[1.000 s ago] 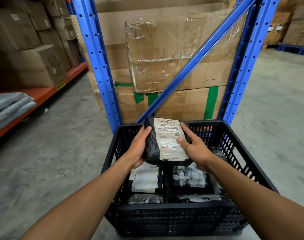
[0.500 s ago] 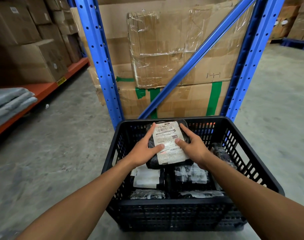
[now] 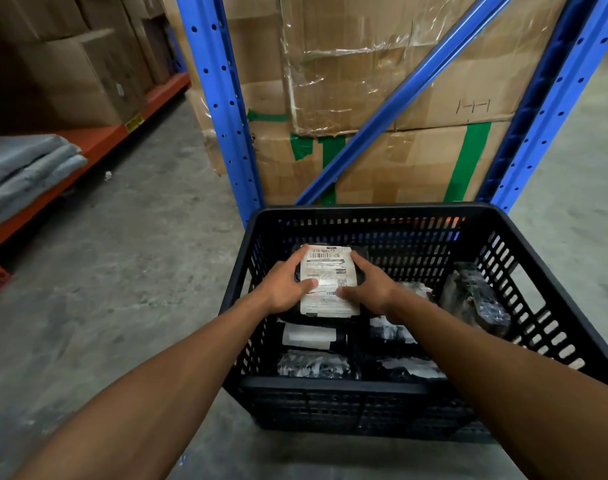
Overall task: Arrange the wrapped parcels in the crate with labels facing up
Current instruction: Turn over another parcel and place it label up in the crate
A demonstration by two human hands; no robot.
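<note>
- A person's 2 bare forearms reach from the bottom corners of the frame into a black slatted plastic crate [image 3: 392,211] at lower centre, standing on a grey concrete floor.
- Both hands hold 1 black wrapped parcel [image 3: 330,282] inside the crate, towards its far left area, with its white shipping label [image 3: 328,268] facing up.
- The left hand [image 3: 283,289] clasps the parcel's left edge, fingers curled round the side and thumb pressed flat on the label.
- The right hand [image 3: 373,289] mirrors it on the right edge, thumb also on the label.
- More black parcels lie below and nearer the camera; 1 with a white label [image 3: 307,336] sits just under the held parcel.
- Another parcel [image 3: 474,299] leans tilted against the crate's right wall, no label visible.
- Behind the crate, in the upper frame, blue rack uprights [image 3: 223,98] stand before taped cardboard boxes.
- The step in hand appears to be setting this parcel down; next, the hands likely need to let go and deal with the tilted parcel.
</note>
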